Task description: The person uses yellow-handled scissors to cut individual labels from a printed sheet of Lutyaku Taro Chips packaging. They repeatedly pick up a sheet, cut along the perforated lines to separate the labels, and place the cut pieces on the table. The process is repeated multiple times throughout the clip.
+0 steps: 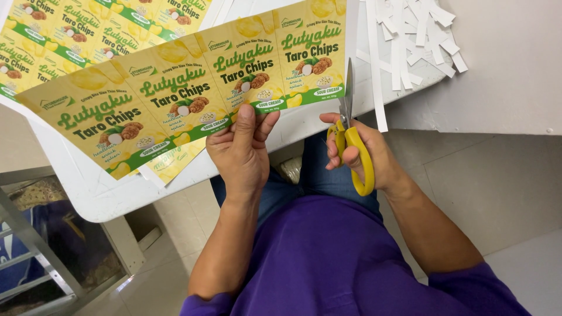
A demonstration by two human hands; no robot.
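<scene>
1. Left hand (243, 146): thumb on top and fingers (225, 136) beneath, pinching the lower edge of a strip of yellow-green printed labels (193, 88).
2. Label strip: four panels in a row, held tilted above the near edge of the white counter (88, 193), rising toward the right.
3. Right hand (366, 155): fingers closed through the yellow handles of a pair of scissors (350, 126); blades point up, nearly together, at the strip's right edge.
4. Uncut label sheets (88, 29) lie flat on the counter, far left.
5. White paper offcuts (410, 41) lie piled on the counter, upper right.
6. Purple shirt and blue jeans visible below the hands.
</scene>
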